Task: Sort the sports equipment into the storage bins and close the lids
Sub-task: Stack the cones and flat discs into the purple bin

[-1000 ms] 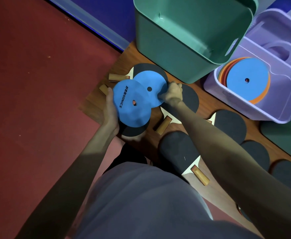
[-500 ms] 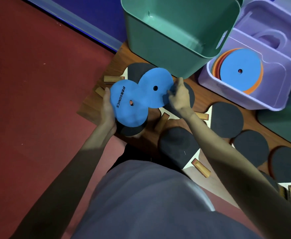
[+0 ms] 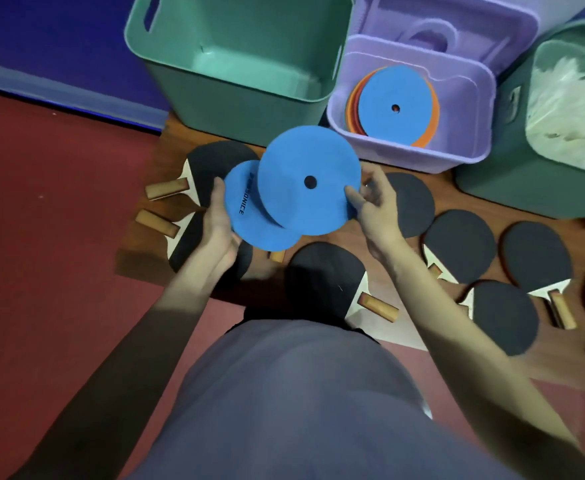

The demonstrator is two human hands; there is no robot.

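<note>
Two blue flat discs are held above the floor. My right hand point(image 3: 370, 202) pinches the right edge of the upper blue disc point(image 3: 305, 168), which overlaps the lower blue disc point(image 3: 246, 223) with dark lettering. My left hand point(image 3: 218, 230) grips the lower disc's left edge. Just beyond stands the purple bin point(image 3: 471, 147) holding a stack of blue and orange discs point(image 3: 395, 105). The green bin point(image 3: 239, 74) at the back is open, and nothing shows inside it. Several black table tennis paddles point(image 3: 460, 247) with wooden handles lie on the floor around my hands.
A second dark green bin point(image 3: 505, 178) at the right holds white feathery items point(image 3: 568, 109). A purple lid point(image 3: 433, 32) leans behind the purple bin. A wooden board point(image 3: 138, 268) lies under the paddles on red flooring. A blue wall runs along the back.
Both hands have lifted the two blue discs up and to the right, toward the purple bin. The upper disc now overlaps the lower one more. The view has shifted right.
</note>
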